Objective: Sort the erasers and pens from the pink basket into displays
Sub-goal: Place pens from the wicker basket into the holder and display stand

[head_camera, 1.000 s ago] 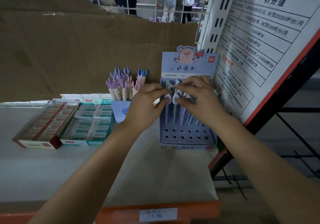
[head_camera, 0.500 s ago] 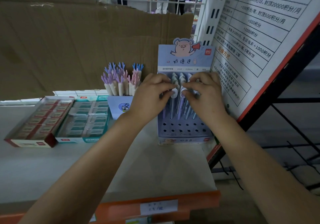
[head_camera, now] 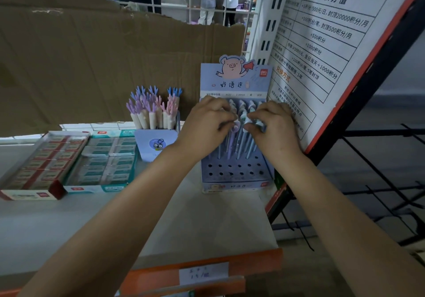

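Orange shelf lip [head_camera: 202,260] nearest, then bare white board up to the pen display [head_camera: 234,185] at the shelf's right edge, just beside the slanted notice board [head_camera: 322,44]. Left hand [head_camera: 207,124] and right hand [head_camera: 273,126] each pinch caps of pens [head_camera: 239,142] standing in the rear holes; the front rows of holes are open. Further left sit the red eraser box [head_camera: 39,165] and teal eraser box [head_camera: 103,163], touching; a cardboard sheet [head_camera: 92,55] closes the back.

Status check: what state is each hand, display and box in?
left hand, pinching tops of pens.
right hand, also pinching pens.
pig pen display, upright; front holes empty.
antler pen holder, upright, stocked.
red eraser box, open, filled.
teal eraser box, open, filled.
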